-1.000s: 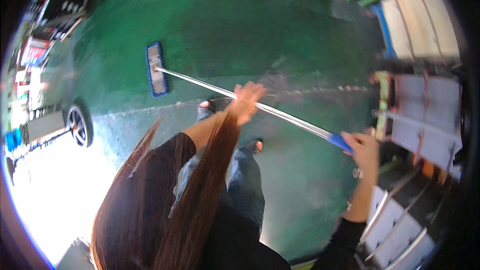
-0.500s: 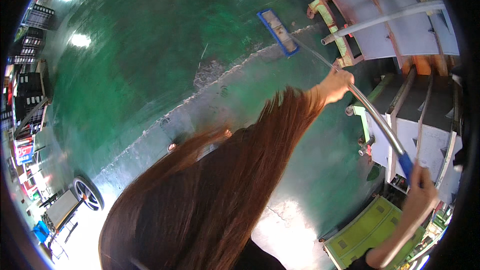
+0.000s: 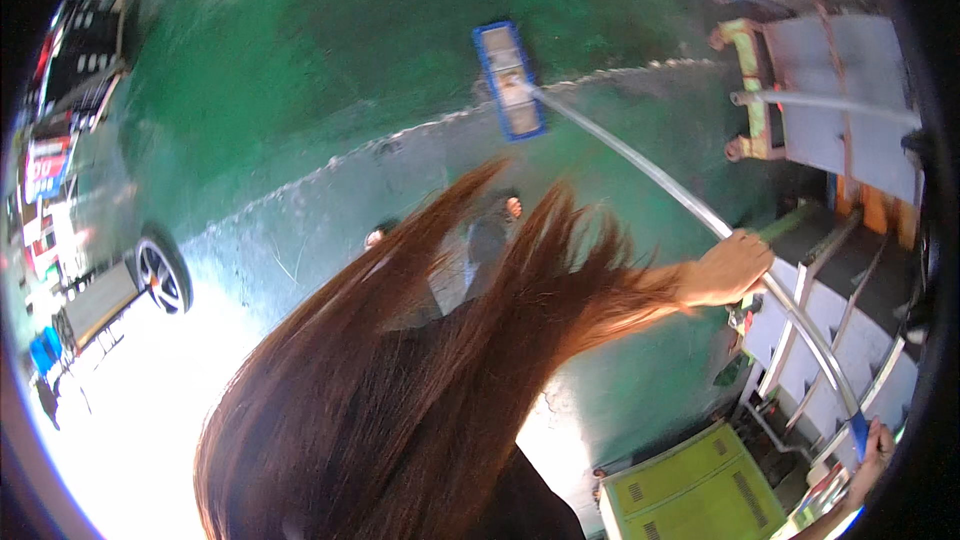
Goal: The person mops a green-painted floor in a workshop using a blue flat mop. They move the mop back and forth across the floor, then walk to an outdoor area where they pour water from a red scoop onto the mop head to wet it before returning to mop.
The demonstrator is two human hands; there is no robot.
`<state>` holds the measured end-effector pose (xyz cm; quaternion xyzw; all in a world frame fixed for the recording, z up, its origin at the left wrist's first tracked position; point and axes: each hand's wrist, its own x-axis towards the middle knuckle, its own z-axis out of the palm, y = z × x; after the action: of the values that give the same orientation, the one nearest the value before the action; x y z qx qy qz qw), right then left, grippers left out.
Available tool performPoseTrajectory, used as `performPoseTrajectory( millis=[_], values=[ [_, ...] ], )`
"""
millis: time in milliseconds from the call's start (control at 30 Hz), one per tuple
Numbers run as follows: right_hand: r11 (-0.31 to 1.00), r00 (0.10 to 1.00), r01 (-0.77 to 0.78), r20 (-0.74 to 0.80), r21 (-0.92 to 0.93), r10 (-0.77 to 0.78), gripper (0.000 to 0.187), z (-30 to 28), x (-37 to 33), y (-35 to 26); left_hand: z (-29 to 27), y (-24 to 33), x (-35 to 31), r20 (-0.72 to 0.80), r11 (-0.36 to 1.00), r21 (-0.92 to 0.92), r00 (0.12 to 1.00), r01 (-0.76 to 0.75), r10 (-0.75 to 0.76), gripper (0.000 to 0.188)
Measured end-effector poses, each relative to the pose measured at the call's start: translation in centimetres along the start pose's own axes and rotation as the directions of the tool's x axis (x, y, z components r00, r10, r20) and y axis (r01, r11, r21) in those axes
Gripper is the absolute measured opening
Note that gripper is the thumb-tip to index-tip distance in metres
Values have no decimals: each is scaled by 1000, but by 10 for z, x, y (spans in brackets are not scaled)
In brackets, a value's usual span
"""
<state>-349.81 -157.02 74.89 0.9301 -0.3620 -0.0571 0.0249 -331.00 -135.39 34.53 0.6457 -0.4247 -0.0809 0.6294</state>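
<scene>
A flat mop with a blue-rimmed rectangular head [image 3: 508, 80] lies on the green floor at upper middle. Its silver metal handle [image 3: 645, 162] slants down to the right. Partway along the pole, my left hand [image 3: 735, 265] is closed around it, the arm reaching across under long brown hair. My right hand [image 3: 876, 448] grips the blue end of the handle at the far right edge, partly cut by the rim of the view. Strands of hair cover much of my body and left forearm.
Grey-panelled wheeled carts [image 3: 815, 75] with metal frames stand along the right. A yellow-green cabinet [image 3: 695, 490] is at lower right. A black spoked wheel [image 3: 163, 273] and shelving are on the left. A rough pale seam [image 3: 400, 137] crosses the floor.
The mop head has moved a little left and down in view, and both hands have shifted right and down with the handle. The whole view has turned somewhat.
</scene>
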Motion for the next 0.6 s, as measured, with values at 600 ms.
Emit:
performPoseTrajectory(
  millis=[600],
  values=[
    [529, 190, 574, 526, 625, -829, 39, 464, -457, -837, -623, -55, -812, -912, -361, 131, -31, 923, -409, 53]
  ],
)
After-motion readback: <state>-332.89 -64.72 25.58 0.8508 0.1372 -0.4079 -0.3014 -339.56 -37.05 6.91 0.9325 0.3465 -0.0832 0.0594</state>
